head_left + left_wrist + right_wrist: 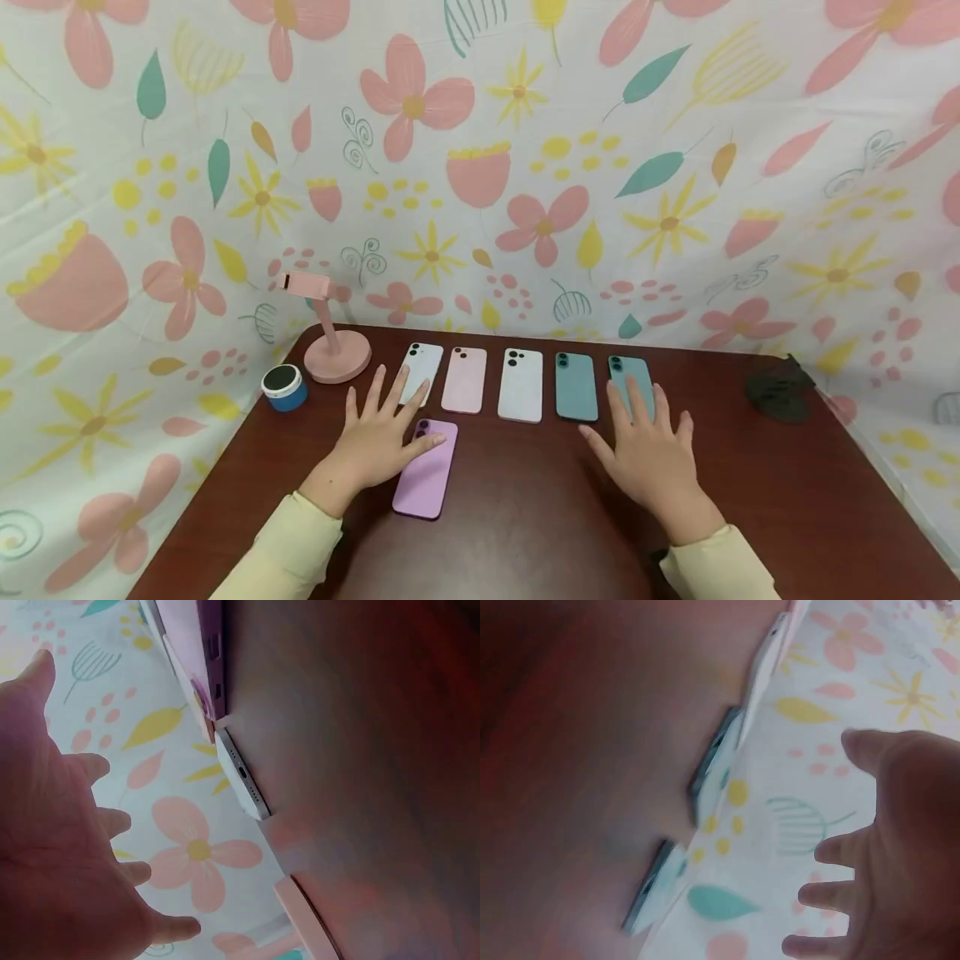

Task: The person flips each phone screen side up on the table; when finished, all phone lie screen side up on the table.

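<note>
Left hand [375, 446], purple phone [425, 485] beneath (thumb side)

We list six phones, all flat on the desk [525, 533], backs up, camera ends toward its far edge. Five we enter as a row, left to right: first white phone [430, 365], slanted, partly covered; pink phone [464, 381], slightly tilted; second white phone [521, 387], near upright in line; first teal phone [576, 387], just apart from its neighbours; second teal phone [636, 365], partly covered. Sixth, we enter the purple phone [424, 492]: two dark lenses stacked at upper left, top leaning right, lying in front of the row's left end.
</note>
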### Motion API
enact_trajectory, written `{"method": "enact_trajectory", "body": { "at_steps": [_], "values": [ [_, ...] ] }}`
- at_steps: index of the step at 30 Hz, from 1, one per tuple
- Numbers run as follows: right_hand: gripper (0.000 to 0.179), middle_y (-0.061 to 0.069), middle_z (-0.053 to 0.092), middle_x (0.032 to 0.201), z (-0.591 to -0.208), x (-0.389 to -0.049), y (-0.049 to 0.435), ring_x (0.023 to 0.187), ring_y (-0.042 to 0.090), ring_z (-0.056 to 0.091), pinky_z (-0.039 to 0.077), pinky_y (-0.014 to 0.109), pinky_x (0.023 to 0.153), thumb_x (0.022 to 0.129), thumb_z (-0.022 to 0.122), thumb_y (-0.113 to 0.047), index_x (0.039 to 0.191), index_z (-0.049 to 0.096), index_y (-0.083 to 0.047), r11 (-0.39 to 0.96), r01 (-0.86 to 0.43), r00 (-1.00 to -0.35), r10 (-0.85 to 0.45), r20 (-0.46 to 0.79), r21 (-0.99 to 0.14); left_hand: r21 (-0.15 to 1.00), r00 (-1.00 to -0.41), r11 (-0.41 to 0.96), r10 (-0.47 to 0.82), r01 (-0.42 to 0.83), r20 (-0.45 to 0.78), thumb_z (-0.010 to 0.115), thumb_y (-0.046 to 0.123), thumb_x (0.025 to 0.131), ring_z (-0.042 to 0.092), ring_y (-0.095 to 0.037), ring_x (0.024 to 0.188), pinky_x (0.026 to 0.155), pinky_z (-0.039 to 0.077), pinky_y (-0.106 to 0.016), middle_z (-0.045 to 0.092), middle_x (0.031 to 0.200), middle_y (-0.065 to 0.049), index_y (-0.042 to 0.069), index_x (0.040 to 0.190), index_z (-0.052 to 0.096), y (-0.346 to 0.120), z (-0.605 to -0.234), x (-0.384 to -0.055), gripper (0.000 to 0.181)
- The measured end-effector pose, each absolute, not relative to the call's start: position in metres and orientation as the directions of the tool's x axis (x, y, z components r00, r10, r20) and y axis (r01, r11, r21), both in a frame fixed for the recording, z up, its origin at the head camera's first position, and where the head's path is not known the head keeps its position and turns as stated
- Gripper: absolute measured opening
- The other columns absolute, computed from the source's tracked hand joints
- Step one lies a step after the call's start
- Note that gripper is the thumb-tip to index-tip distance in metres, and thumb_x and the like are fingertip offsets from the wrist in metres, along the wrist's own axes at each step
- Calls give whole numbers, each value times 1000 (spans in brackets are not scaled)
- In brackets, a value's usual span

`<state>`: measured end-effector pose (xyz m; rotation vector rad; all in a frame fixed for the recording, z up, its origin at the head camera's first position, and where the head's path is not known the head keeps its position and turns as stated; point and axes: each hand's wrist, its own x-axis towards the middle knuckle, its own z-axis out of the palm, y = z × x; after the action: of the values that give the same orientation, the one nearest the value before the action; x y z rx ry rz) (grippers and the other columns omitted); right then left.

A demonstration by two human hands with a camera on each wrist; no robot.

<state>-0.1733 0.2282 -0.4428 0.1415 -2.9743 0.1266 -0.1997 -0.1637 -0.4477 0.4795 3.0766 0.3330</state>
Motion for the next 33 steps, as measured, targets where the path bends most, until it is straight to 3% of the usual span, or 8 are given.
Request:
{"method": "enact_trajectory", "body": {
  "at_steps": [4,8,12,14,18,21,26,33],
  "values": [
    [79,27,38,168,-424,-192,205,147,57,42,41,80,108,108,54,-55,166,36,-5,969,-185,-972,-156,175,-162,247,-957,928,290,280,-3,58,78,96,0,-47,168,124,17,-82,0,183,-9,29,173,21,-167,-437,-209,98],
    [75,29,42,166,-407,-230,176,149,53,45,44,70,116,110,55,-47,165,35,0,903,-243,-970,-230,81,-354,314,-966,922,254,226,-52,66,72,95,18,-54,164,119,38,-75,4,182,-16,21,173,22,-171,-425,-227,103],
    [70,24,48,163,-396,-273,142,146,43,54,48,60,118,109,59,-42,163,39,-2,814,-224,-963,-269,-7,-536,378,-967,908,234,182,-96,71,62,97,29,-58,158,123,37,-69,10,181,-22,13,171,26,-173,-419,-248,100],
    [69,21,51,162,-392,-291,123,131,38,67,55,53,110,109,60,-40,164,39,-4,756,-207,-952,-301,-49,-620,384,-966,905,238,181,-105,74,56,97,32,-56,158,126,34,-66,14,179,-25,9,170,29,-174,-417,-257,98],
    [70,25,46,165,-389,-321,90,113,38,76,64,46,93,108,63,-30,166,34,-2,626,-139,-925,-359,-126,-767,378,-956,904,264,200,-127,79,47,97,32,-47,161,129,34,-59,20,177,-27,7,169,31,-175,-417,-270,95],
    [72,30,42,166,-390,-337,75,119,41,73,66,44,90,107,64,-22,165,30,4,564,-88,-915,-372,-157,-821,375,-944,898,299,230,-137,80,44,96,34,-44,161,129,35,-57,26,175,-26,6,168,33,-170,-419,-275,94],
    [70,30,43,164,-399,-354,69,117,39,73,65,40,94,108,62,-20,164,30,8,573,-18,-919,-333,-213,-819,338,-933,900,334,273,-135,80,43,97,44,-41,156,128,40,-52,42,168,-24,5,164,42,-153,-426,-278,86],
    [53,25,66,142,-405,-364,67,101,30,71,59,42,98,104,64,-19,148,55,9,777,-147,-950,-283,-131,-612,313,-933,904,341,293,-112,79,39,98,49,-41,152,126,42,-50,49,164,-24,4,155,55,-131,-425,-274,72]
  ]
}}
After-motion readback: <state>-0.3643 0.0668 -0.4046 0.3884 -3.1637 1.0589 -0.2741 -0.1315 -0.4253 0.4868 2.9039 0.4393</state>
